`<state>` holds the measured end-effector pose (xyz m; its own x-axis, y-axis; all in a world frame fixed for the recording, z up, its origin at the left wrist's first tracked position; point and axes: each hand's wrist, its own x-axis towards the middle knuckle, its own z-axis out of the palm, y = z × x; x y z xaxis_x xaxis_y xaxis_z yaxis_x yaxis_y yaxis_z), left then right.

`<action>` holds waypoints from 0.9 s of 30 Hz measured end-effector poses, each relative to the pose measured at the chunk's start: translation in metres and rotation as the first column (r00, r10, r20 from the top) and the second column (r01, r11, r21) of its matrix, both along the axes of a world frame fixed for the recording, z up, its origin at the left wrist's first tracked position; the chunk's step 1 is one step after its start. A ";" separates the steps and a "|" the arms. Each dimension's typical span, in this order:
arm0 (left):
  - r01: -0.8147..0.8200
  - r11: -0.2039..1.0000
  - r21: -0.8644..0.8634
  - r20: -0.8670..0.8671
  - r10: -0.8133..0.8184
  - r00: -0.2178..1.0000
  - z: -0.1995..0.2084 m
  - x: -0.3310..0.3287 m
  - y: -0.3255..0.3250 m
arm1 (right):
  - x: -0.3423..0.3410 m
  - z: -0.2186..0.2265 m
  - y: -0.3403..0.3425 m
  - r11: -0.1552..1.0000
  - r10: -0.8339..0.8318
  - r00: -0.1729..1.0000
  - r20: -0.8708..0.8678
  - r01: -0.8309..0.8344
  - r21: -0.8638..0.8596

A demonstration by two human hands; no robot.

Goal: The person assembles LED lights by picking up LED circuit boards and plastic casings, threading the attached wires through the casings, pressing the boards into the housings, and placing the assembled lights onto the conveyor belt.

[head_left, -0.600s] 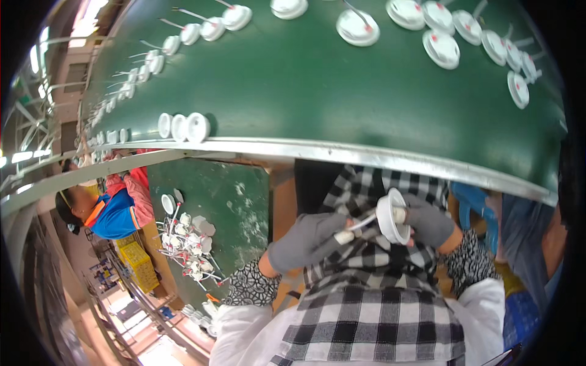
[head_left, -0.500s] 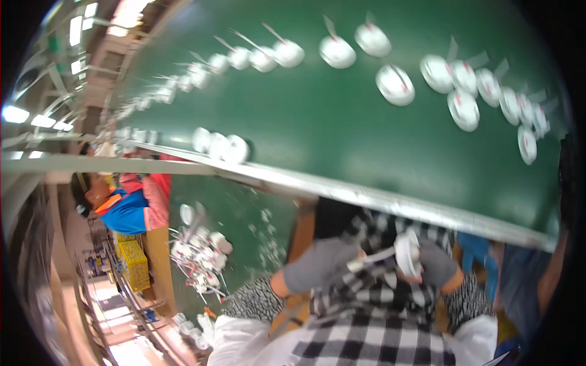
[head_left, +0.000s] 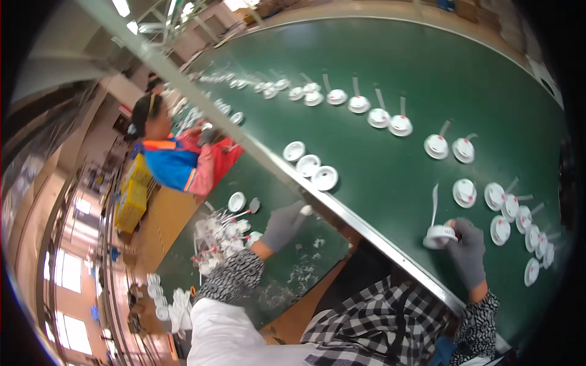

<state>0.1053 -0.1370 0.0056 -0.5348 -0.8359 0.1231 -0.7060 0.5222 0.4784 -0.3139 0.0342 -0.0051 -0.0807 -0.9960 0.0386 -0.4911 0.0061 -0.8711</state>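
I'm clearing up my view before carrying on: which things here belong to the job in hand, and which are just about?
Likely in the job:
white round fitting, in the right hand
jumbled white parts, near the left hand
similar fittings on the green table

Seemingly just about:
yellow crates at left
slanting metal bar, upper left

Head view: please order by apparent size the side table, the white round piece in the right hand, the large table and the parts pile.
Large table
Side table
Parts pile
White round piece in the right hand
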 end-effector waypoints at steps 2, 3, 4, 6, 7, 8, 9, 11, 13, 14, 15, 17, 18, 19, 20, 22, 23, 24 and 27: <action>-0.029 1.000 -0.010 -0.075 0.028 0.997 -0.001 -0.014 0.004 | -0.004 -0.025 -0.036 0.877 -0.287 0.725 -0.626 -0.063 -0.476; 0.025 1.000 -0.007 -0.027 -0.025 0.999 0.007 -0.026 0.014 | -0.007 -0.033 -0.049 0.874 -0.330 0.638 -0.696 -0.071 -0.480; -0.019 1.000 -0.011 -0.025 0.019 1.000 0.008 -0.027 0.023 | -0.017 -0.046 -0.062 0.857 -0.374 0.532 -0.759 -0.114 -0.502; 0.167 0.985 -0.039 0.241 -0.153 0.958 0.009 -0.024 0.031 | -0.042 -0.071 -0.086 0.850 -0.421 0.389 -0.820 -0.148 -0.506; 0.143 0.989 -0.040 0.240 -0.129 0.962 0.009 -0.011 0.026 | -0.053 -0.080 -0.094 0.862 -0.417 0.357 -0.836 -0.138 -0.489; 0.038 0.989 -0.142 0.186 -0.011 0.983 0.010 0.008 0.015 | -0.057 -0.083 -0.098 0.862 -0.432 0.345 -0.833 -0.114 -0.494; -0.069 0.969 -0.235 0.123 0.100 0.987 0.010 0.032 0.003 | -0.049 -0.078 -0.100 0.862 -0.424 0.353 -0.834 -0.126 -0.492; -0.179 0.883 -0.433 0.200 0.288 0.937 0.004 0.091 -0.028 | -0.029 -0.055 -0.096 0.892 -0.436 0.319 -0.841 0.032 -0.450; -0.073 0.769 -0.635 0.539 0.508 0.672 -0.004 0.131 -0.048 | -0.011 -0.037 -0.083 0.950 -0.312 0.417 -0.854 0.120 -0.289; -0.069 0.773 -0.631 0.539 0.501 0.677 -0.013 0.142 -0.054 | -0.003 -0.036 -0.078 0.943 -0.328 0.489 -0.809 0.113 -0.314; -0.027 0.801 -0.599 0.630 0.491 0.601 -0.021 0.150 -0.060 | 0.005 -0.035 -0.073 0.934 -0.340 0.557 -0.758 0.108 -0.340; 0.028 0.832 -0.554 0.719 0.461 0.520 -0.025 0.161 -0.065 | 0.029 -0.024 -0.064 0.900 -0.387 0.573 -0.723 0.067 -0.430; 0.027 0.847 -0.531 0.706 0.425 0.566 -0.027 0.168 -0.063 | 0.047 -0.005 -0.059 0.926 -0.301 0.666 -0.683 0.032 -0.377; 0.028 0.860 -0.510 0.685 0.386 0.618 -0.027 0.173 -0.062 | 0.060 0.014 -0.051 0.944 -0.219 0.742 -0.633 -0.004 -0.330; 0.017 0.866 -0.501 0.654 0.365 0.663 -0.026 0.181 -0.058 | 0.067 0.022 -0.042 0.955 -0.188 0.803 -0.566 0.016 -0.295; 0.022 0.861 -0.507 0.490 0.268 0.830 -0.003 0.157 -0.050 | 0.070 0.026 -0.020 0.962 -0.188 0.833 -0.520 0.049 -0.268; 0.004 0.878 -0.479 0.383 0.205 0.901 0.017 0.140 -0.041 | 0.072 0.030 -0.010 0.965 -0.175 0.869 -0.462 0.060 -0.254; 0.022 0.881 -0.472 0.387 0.185 0.904 0.031 0.124 -0.033 | 0.076 0.040 -0.002 0.972 -0.154 0.877 -0.455 0.053 -0.228; -0.195 0.962 0.191 -0.256 0.241 0.936 0.052 0.056 0.014 | 0.099 0.040 0.004 0.999 0.043 0.998 0.055 -0.042 -0.030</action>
<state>0.1614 -0.1226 0.0572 -0.3012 -0.9489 0.0939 -0.6229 0.2704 0.7341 -0.2144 0.0379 0.0352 -0.0413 -0.9971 0.0639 -0.4414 -0.0392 -0.8965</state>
